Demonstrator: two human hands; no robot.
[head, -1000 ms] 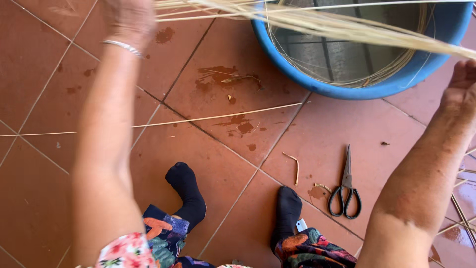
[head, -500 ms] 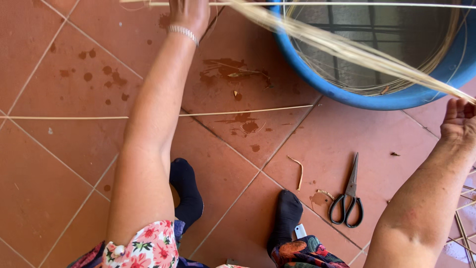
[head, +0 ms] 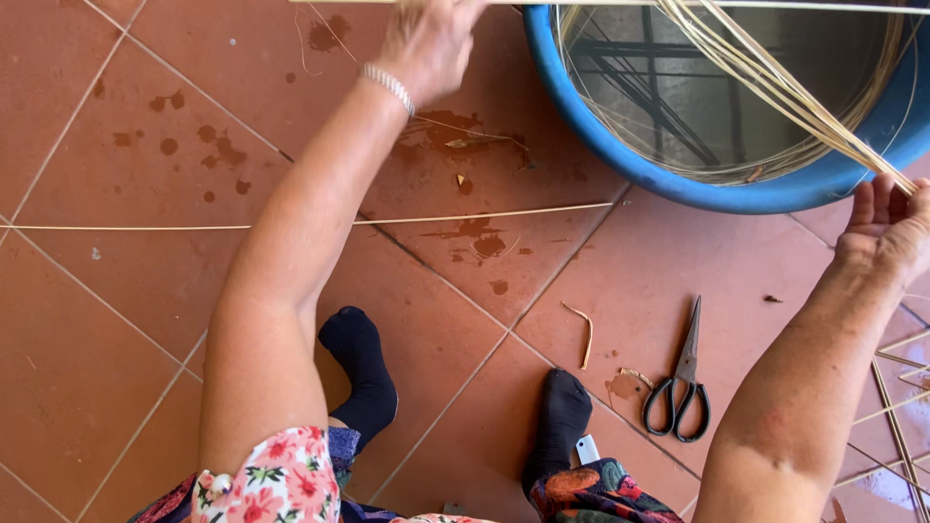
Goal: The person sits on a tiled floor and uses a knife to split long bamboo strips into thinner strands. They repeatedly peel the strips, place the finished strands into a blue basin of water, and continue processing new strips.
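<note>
Since the earlier frame the left hand (head: 431, 44) had slid rightward along the top edge, toward twelve o'clock, and the bundle of pale reed strips (head: 775, 82) had swung steeper across the tub

Left hand was closed over a single thin reed (head: 678, 4) running flat along the top edge, a beaded bracelet (head: 387, 87) on its wrist. Right hand (head: 886, 228), at three o'clock, sat half curled with the palm up, and the lower end of the bundle passed between its fingers; whether it pinched them tightly I could not tell. From there the strips fanned up toward one o'clock, over a round blue plastic tub (head: 620, 165) holding still water with more coiled reed at its wall.

Floor (head: 116, 320) was matt terracotta tile with pale grout, spotted with dark wet stains near twelve o'clock. One long straight reed strip (head: 484, 213) lay flat across it at mid-height. Black-handled scissors (head: 683, 387) lay shut at five o'clock, just beside a short curled offcut (head: 586, 334). Two feet in dark socks (head: 363, 373) pointed up from six o'clock, below floral cloth (head: 281, 479). A small white tag (head: 587, 448), oblong, sat at the right sock's cuff
</note>
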